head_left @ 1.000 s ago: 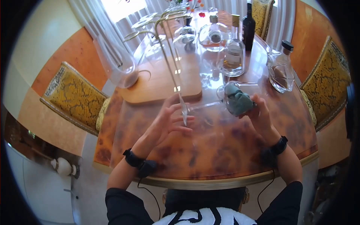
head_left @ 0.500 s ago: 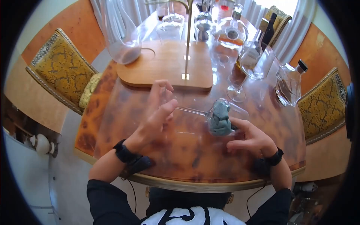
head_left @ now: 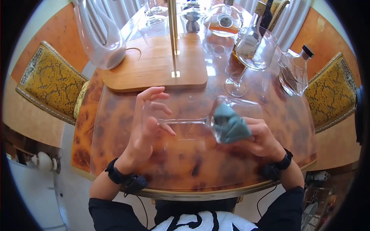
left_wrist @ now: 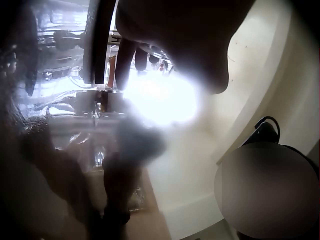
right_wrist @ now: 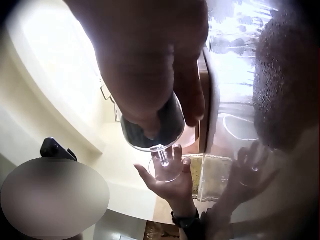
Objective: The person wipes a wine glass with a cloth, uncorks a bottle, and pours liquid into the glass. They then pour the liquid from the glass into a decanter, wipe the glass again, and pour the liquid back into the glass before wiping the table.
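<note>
A clear stemmed wine glass (head_left: 181, 121) lies sideways in the air over the table, foot to the left and bowl to the right. Against its foot is my left hand (head_left: 140, 129), with fingers spread and loosely bent; the right wrist view shows this palm (right_wrist: 172, 187) facing the foot. My right hand (head_left: 264, 138) grips a bunched teal cloth (head_left: 233, 125) at the bowl. In the right wrist view the cloth (right_wrist: 152, 127) looks dark and fills the bowl's bottom, with fingers pushed against it. The left wrist view is mostly glare and shadow.
A wooden board (head_left: 150, 69) with a brass stand (head_left: 172, 42) lies ahead, a tall glass decanter (head_left: 102, 46) at its left. Another wine glass (head_left: 252, 50) stands at right, near a stoppered decanter (head_left: 295, 71) and several bottles. Patterned chairs (head_left: 50, 77) flank the polished table (head_left: 173, 165).
The glass has been brought lower and nearer, its stem now level. My left hand has spread round the foot, and the right hand has shifted with the cloth about the bowl. The head view has tilted down.
</note>
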Demonstrator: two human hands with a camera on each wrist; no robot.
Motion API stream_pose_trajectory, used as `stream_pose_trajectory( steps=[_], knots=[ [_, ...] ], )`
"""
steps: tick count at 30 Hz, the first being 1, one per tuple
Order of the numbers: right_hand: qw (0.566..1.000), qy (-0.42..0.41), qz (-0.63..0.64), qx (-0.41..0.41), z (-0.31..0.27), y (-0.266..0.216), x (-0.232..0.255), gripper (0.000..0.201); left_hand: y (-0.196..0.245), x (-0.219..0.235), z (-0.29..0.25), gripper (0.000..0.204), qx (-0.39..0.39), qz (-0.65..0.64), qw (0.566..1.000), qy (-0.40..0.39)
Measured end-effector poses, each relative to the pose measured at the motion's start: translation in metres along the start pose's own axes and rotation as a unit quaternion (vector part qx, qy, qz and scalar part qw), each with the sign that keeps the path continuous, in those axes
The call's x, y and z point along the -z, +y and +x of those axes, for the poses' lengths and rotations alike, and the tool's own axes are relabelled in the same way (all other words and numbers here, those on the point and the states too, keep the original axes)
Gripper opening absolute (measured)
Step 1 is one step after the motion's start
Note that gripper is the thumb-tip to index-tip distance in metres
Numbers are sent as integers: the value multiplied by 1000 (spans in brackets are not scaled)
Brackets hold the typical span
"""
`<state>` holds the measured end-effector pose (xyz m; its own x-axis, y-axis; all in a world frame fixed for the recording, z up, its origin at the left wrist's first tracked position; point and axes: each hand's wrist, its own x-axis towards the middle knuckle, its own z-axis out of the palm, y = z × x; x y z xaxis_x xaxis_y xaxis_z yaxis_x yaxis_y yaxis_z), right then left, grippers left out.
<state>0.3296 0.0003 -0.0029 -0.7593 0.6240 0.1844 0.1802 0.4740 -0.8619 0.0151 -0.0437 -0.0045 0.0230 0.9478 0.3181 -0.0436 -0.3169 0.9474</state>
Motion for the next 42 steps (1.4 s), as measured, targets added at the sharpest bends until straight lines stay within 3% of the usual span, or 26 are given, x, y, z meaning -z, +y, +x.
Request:
stream_pose_trajectory(
  steps=[1,2,3,7,9,13,14,15,16,19,20,22,23,25,26,30,33,39,41,42],
  knots=[
    [992,23,-105,69,0,5,-3,26,2,-1,2,78,-1,2,1000,-5],
    [968,44,-207,136,0,8,-5,29,5,-1,2,71,72,-63,995,-4],
    [955,48,-238,169,0,9,-5,38,6,0,3,64,143,-126,982,-2],
    [948,64,-247,191,2,10,-8,43,3,9,4,45,216,-134,967,-15],
    [979,31,-168,108,-1,19,-12,50,3,6,2,32,173,-109,979,5],
    [987,19,-124,102,5,0,-11,50,1,8,0,32,132,-103,986,20],
    [999,-36,11,-25,3,-12,-7,49,-2,10,-1,35,106,-84,991,18],
    [974,-90,143,-150,2,-18,-6,47,-4,11,-1,38,80,-66,995,16],
    [975,-90,142,-144,1,-17,-7,47,-5,11,-1,38,75,-61,995,17],
    [944,-92,303,-92,-10,0,-9,56,-8,15,-7,43,-66,24,998,-9],
    [943,-91,306,-91,-11,1,-9,56,-8,16,-9,43,-63,26,998,-10],
    [812,-90,553,-166,-15,-5,-3,61,-10,15,-10,45,-190,82,978,-17],
    [830,-88,497,-235,-14,-12,4,67,-11,16,-11,45,-189,77,979,-22],
    [844,-33,484,-230,-18,-16,-2,67,-12,21,-8,46,-266,129,955,-33],
    [854,13,471,-221,-19,-16,-4,67,-12,21,-6,46,-269,124,954,-38],
    [882,27,426,-202,-17,-7,-7,69,-12,18,-8,45,-255,129,958,-13],
    [902,-13,395,-174,-14,-8,-10,67,-12,14,-14,45,-258,143,955,-20],
    [869,-129,435,-198,-15,-9,4,64,-14,18,-12,44,-360,161,917,-60],
    [861,-227,426,-160,-19,0,12,65,-14,19,-13,46,-343,165,922,-64],
    [861,-228,425,-160,-21,2,11,65,-14,20,-13,49,-325,172,928,-66]
  ],
)
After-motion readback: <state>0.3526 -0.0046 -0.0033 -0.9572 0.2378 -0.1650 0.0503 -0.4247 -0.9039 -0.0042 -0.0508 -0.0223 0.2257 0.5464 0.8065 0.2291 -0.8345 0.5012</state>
